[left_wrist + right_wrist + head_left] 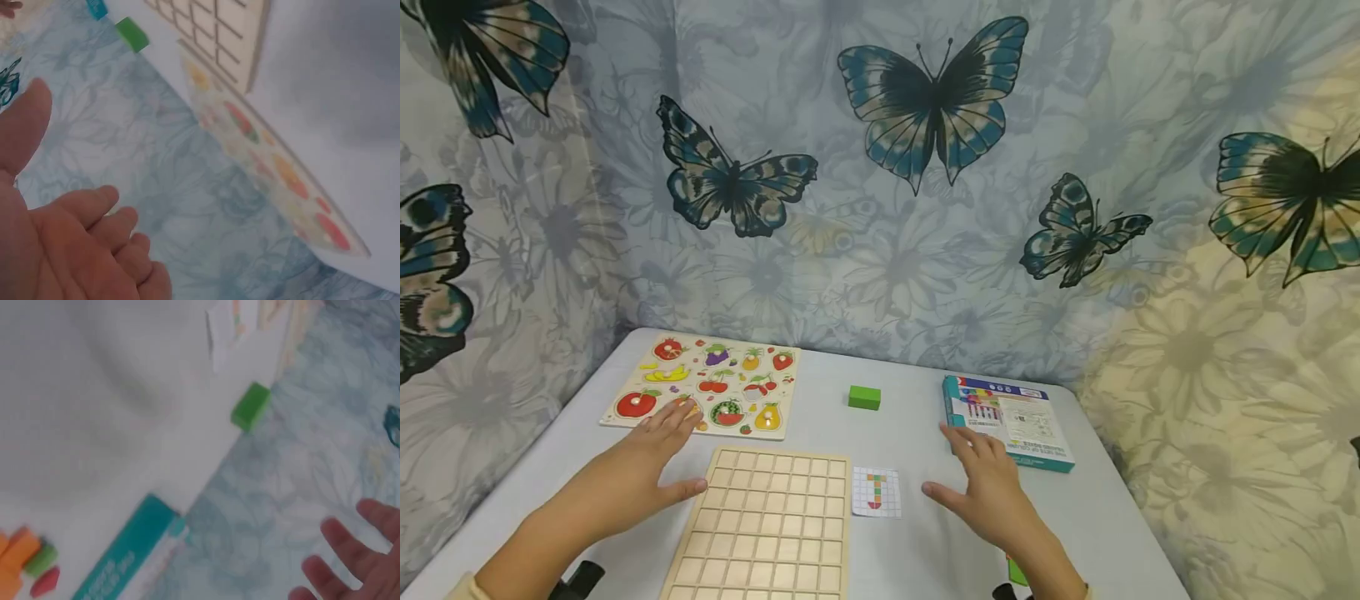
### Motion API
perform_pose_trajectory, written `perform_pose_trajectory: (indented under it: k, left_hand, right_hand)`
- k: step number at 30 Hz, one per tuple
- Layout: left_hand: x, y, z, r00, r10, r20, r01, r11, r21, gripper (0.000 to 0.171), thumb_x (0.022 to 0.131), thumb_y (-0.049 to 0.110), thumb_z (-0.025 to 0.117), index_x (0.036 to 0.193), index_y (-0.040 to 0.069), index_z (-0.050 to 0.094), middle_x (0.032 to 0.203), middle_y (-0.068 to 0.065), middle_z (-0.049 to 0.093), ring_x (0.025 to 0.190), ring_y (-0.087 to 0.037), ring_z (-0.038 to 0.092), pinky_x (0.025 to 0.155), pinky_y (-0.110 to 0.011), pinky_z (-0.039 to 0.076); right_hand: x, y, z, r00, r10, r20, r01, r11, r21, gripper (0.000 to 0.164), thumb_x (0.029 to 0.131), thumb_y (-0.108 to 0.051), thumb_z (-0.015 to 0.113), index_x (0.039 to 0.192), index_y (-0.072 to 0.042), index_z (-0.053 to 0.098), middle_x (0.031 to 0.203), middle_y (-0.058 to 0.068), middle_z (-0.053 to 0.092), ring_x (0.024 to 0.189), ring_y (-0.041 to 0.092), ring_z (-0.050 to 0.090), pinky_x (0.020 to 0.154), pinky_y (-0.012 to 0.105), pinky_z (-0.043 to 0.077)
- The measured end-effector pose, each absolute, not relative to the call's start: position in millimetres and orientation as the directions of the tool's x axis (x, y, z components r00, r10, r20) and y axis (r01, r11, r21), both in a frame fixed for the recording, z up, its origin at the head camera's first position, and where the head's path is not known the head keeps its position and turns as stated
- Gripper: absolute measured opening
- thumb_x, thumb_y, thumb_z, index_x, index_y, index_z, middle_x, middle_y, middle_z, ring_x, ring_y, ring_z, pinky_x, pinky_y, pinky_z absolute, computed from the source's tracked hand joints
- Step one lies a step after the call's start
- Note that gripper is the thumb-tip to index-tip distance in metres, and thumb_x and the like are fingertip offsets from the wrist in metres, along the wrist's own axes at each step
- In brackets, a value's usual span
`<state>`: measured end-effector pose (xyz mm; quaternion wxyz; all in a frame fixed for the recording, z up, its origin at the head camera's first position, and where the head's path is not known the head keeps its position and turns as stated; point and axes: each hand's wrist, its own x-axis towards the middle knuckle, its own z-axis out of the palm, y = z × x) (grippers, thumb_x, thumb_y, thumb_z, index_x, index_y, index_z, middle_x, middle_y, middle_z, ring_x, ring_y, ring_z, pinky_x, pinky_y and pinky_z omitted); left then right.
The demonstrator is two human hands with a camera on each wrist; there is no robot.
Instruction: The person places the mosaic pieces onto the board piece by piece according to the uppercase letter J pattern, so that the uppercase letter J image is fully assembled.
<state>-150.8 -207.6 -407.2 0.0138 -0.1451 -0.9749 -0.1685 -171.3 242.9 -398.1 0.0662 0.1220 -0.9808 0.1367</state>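
Note:
My left hand (pixel 636 477) is held out in the air, fingers extended and thumb apart, between the fruit puzzle board (pixel 737 375) and the wooden grid board (pixel 775 525). In the left wrist view its palm (pixel 75 250) shows with nothing in it. Across from it my right hand (pixel 988 492) is spread in front of the teal-edged box (pixel 1037 429), also holding nothing. A pattern card (pixel 876 492) with a coloured J shape on squares lies beside the grid board, left of the right hand.
A green block (pixel 865 397) sits near the table's back edge. Several orange, green and red pieces (pixel 22 559) lie by the box in the right wrist view, mostly covered by my right forearm in the head view. Butterfly-print cloth (pixel 895 275) hangs behind the table.

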Motion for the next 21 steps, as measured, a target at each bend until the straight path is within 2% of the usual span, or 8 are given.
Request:
perform_pose_trajectory:
  k: [3, 5, 6, 7, 9, 12, 15, 21]
  left_hand:
    - [-157.3, -208.5, -419.5, -0.951, 0.308, 0.001, 0.29, 0.895, 0.338, 0.105, 0.067, 0.072, 0.062, 0.148, 0.013, 0.03, 0.156, -0.009, 0.022, 0.142, -0.039, 0.02, 0.109, -0.06, 0.023]
    - [-161.3, -208.8, -428.0, -0.943, 0.327, -0.066, 0.285, 0.892, 0.35, 0.107, 0.063, 0.066, 0.07, 0.147, 0.012, 0.033, 0.155, -0.01, 0.025, 0.141, -0.04, 0.021, 0.108, -0.061, 0.023]
    - [-163.6, -209.0, -432.6, -0.937, 0.336, -0.096, 0.284, 0.893, 0.35, 0.108, 0.06, 0.063, 0.074, 0.147, 0.012, 0.033, 0.154, -0.011, 0.027, 0.141, -0.041, 0.022, 0.107, -0.062, 0.025]
    - [-165.3, -209.1, -437.2, -0.93, 0.343, -0.129, 0.282, 0.894, 0.349, 0.109, 0.058, 0.059, 0.077, 0.146, 0.011, 0.034, 0.154, -0.01, 0.029, 0.14, -0.041, 0.023, 0.105, -0.063, 0.026]
    - [-167.4, -208.4, -445.0, -0.918, 0.349, -0.189, 0.27, 0.898, 0.346, 0.109, 0.055, 0.054, 0.081, 0.145, 0.012, 0.036, 0.152, -0.009, 0.033, 0.14, -0.04, 0.025, 0.103, -0.064, 0.029]
    - [-169.1, -205.4, -454.8, -0.901, 0.354, -0.25, 0.265, 0.907, 0.327, 0.107, 0.052, 0.05, 0.083, 0.143, 0.014, 0.04, 0.15, -0.005, 0.038, 0.139, -0.038, 0.029, 0.099, -0.063, 0.033]
    - [-169.1, -201.0, -460.8, -0.883, 0.362, -0.298, 0.269, 0.911, 0.312, 0.102, 0.054, 0.047, 0.083, 0.142, 0.014, 0.042, 0.149, -0.004, 0.039, 0.138, -0.037, 0.031, 0.099, -0.064, 0.034]
    - [-168.2, -198.8, -465.3, -0.886, 0.338, -0.316, 0.257, 0.928, 0.271, 0.097, 0.056, 0.043, 0.083, 0.141, 0.015, 0.044, 0.148, -0.003, 0.04, 0.137, -0.036, 0.034, 0.1, -0.062, 0.034]
  right_hand:
    - [-188.5, 230.1, -412.2, -0.96, -0.277, 0.05, -0.281, 0.935, -0.218, 0.074, 0.075, -0.062, 0.066, 0.14, -0.033, 0.045, 0.111, -0.003, 0.062, 0.102, 0.02, 0.051, 0.085, 0.045, 0.044]
    - [-198.9, 222.9, -423.0, -0.953, -0.295, -0.062, -0.276, 0.937, -0.216, 0.069, 0.076, -0.058, 0.067, 0.138, -0.033, 0.048, 0.09, -0.005, 0.064, 0.083, 0.016, 0.052, 0.07, 0.036, 0.045]
    - [-203.5, 219.8, -428.2, -0.948, -0.297, -0.116, -0.269, 0.94, -0.209, 0.068, 0.076, -0.057, 0.067, 0.137, -0.034, 0.048, 0.087, -0.004, 0.065, 0.078, 0.014, 0.052, 0.065, 0.034, 0.044]
    - [-206.8, 216.8, -433.4, -0.942, -0.293, -0.166, -0.258, 0.945, -0.2, 0.068, 0.076, -0.057, 0.068, 0.137, -0.034, 0.049, 0.086, -0.003, 0.067, 0.076, 0.015, 0.054, 0.062, 0.034, 0.044]
    - [-211.6, 211.5, -442.5, -0.931, -0.27, -0.245, -0.231, 0.957, -0.176, 0.068, 0.074, -0.057, 0.069, 0.135, -0.036, 0.051, 0.096, 0.003, 0.07, 0.082, 0.02, 0.061, 0.064, 0.038, 0.048]
    - [-215.3, 204.7, -452.1, -0.928, -0.23, -0.294, -0.204, 0.972, -0.116, 0.066, 0.071, -0.058, 0.071, 0.131, -0.036, 0.055, 0.117, 0.006, 0.067, 0.104, 0.027, 0.062, 0.079, 0.047, 0.051]
    - [-217.6, 200.0, -458.2, -0.928, -0.2, -0.316, -0.186, 0.98, -0.074, 0.063, 0.071, -0.055, 0.073, 0.128, -0.034, 0.058, 0.118, 0.004, 0.067, 0.109, 0.028, 0.06, 0.084, 0.049, 0.05]
    - [-220.5, 193.9, -462.2, -0.934, -0.198, -0.299, -0.19, 0.98, -0.056, 0.061, 0.069, -0.054, 0.074, 0.126, -0.034, 0.061, 0.117, 0.004, 0.068, 0.107, 0.029, 0.061, 0.081, 0.047, 0.051]
